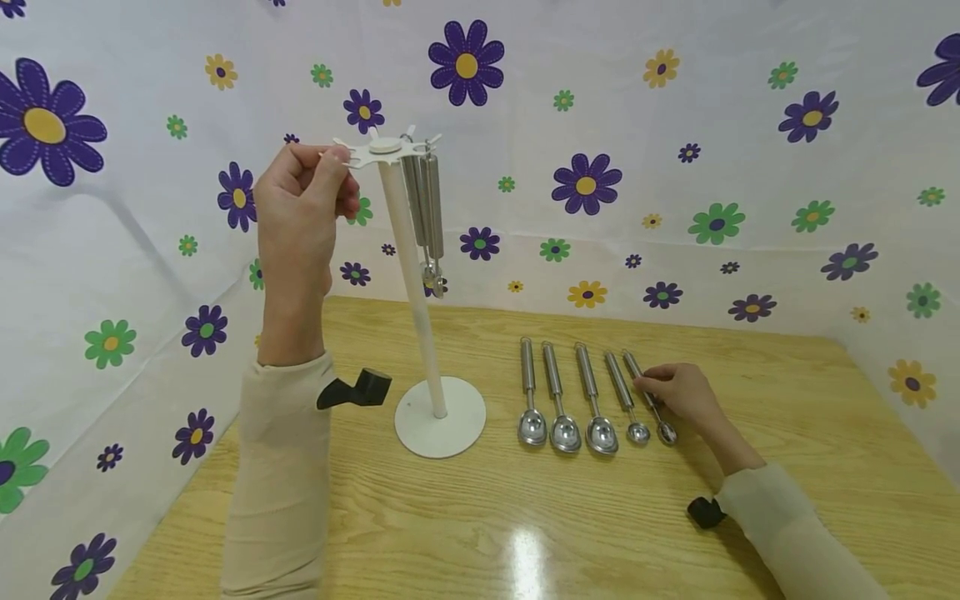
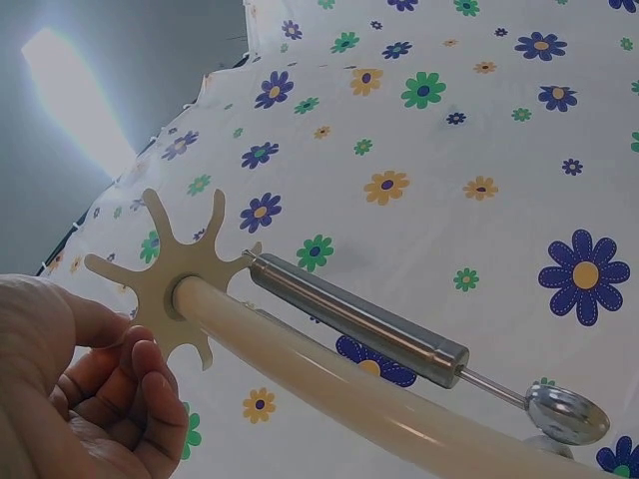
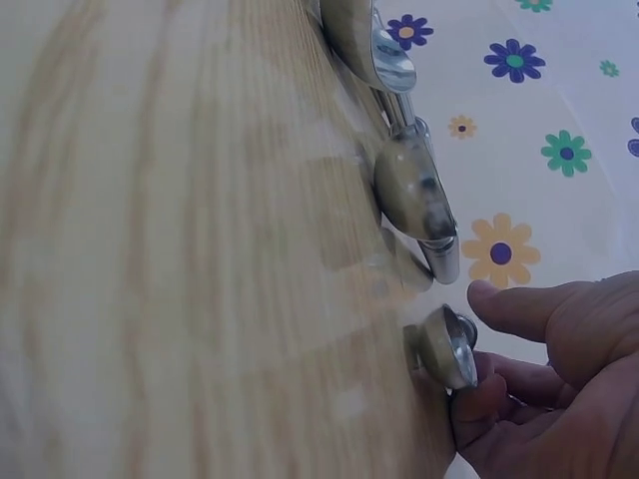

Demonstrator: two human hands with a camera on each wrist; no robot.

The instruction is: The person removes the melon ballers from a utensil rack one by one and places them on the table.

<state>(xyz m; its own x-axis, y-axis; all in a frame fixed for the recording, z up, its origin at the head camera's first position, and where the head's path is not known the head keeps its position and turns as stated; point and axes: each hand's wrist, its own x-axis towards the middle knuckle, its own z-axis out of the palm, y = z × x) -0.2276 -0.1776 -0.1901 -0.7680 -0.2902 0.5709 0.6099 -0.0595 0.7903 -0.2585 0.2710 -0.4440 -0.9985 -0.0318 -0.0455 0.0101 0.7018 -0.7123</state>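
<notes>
In the head view my raised left hand (image 1: 300,196) pinches one prong of the flat star-shaped top (image 1: 386,148) of a white stand. Thumb and index finger meet at the prong in the left wrist view too. Steel measuring scoops (image 1: 433,208) hang by their handle ends from the stand's far side. On the table several more scoops lie in a row, handles pointing away. My right hand (image 1: 684,392) is at the handle of the rightmost scoop (image 1: 666,434). In the right wrist view a gap shows between the thumb and fingers (image 3: 489,394), beside that scoop's small bowl.
The stand's round white base (image 1: 457,437) sits on the wooden table (image 1: 450,525), left of the row. Larger scoops (image 1: 602,435) lie toward the middle. A flower-printed cloth (image 1: 480,200) hangs behind and at the sides. Each forearm wears a black camera mount.
</notes>
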